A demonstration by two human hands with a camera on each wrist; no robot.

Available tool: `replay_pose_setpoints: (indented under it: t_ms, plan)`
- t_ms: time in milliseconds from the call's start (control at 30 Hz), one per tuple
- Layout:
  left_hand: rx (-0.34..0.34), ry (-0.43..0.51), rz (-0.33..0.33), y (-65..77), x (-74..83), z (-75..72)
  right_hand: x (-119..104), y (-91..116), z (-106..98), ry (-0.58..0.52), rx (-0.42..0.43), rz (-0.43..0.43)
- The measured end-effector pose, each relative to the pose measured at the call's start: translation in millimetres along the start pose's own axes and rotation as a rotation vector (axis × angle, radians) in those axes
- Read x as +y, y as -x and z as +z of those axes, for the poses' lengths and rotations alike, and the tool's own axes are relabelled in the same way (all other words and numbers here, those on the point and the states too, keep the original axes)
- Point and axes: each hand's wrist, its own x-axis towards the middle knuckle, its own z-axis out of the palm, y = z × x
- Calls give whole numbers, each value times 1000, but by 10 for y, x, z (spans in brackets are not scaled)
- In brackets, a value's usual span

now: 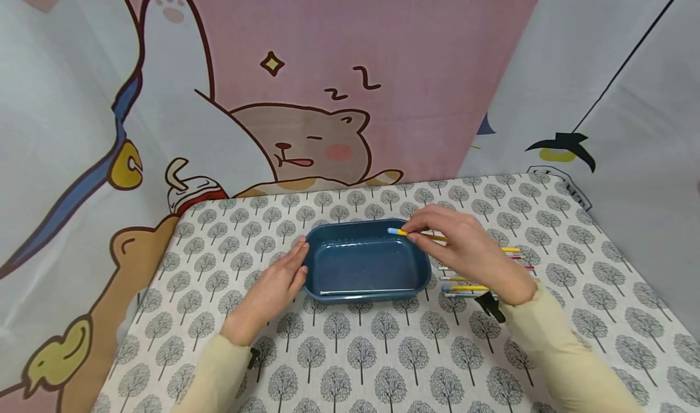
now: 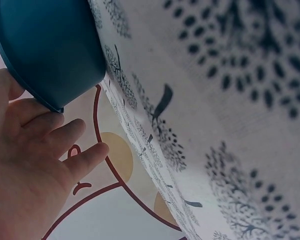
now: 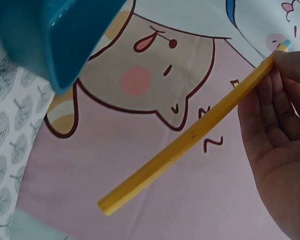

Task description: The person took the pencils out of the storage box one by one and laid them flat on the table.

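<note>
A dark blue rectangular dish [image 1: 366, 267] lies on the table. My left hand [image 1: 276, 288] rests against its left rim, fingers mostly straight. In the left wrist view, the left hand's [image 2: 37, 150] fingertips touch the edge of the dish [image 2: 55, 45]. Over the dish's right rear corner, my right hand [image 1: 470, 246] pinches a yellow pencil [image 1: 401, 232] near its light blue end. Slanting below the right hand [image 3: 280, 110], the pencil [image 3: 190, 137] shows its blunt other end in the right wrist view. A thin pale strip runs along the dish's front inside; I cannot tell whether it is a pencil.
Several pencils [image 1: 467, 288] in yellow, red and other colours lie right of the dish, partly hidden under my right hand and wrist. The tablecloth [image 1: 361, 352] is printed with trees. A cartoon curtain [image 1: 426, 67] hangs behind the table's far edge.
</note>
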Motion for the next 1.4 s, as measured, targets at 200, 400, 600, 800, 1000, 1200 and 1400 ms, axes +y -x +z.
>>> replay_pose_setpoints:
  t_ms: [200, 400, 600, 800, 1000, 1200, 1400]
  plan:
    - [-3, 0, -2, 0, -4, 3, 105, 51, -64, 23, 11, 8]
    - [-18, 3, -23, 1, 16, -21, 214, 90, -117, 79, 5, 5]
    - [-24, 6, -29, 2, 28, -29, 339, 118, -134, 102, -8, -9]
    - [-11, 3, -15, -1, 22, -24, 453, 145, -124, 124, -30, 12]
    - [-8, 4, -12, 3, 13, -11, 571, 186, -114, 127, -61, 85]
    - [-18, 16, -26, 0, 20, -22, 729, 213, -101, 132, -78, 130]
    - [-17, 11, -26, -1, 24, -27, 909, 246, -101, 118, -106, 176]
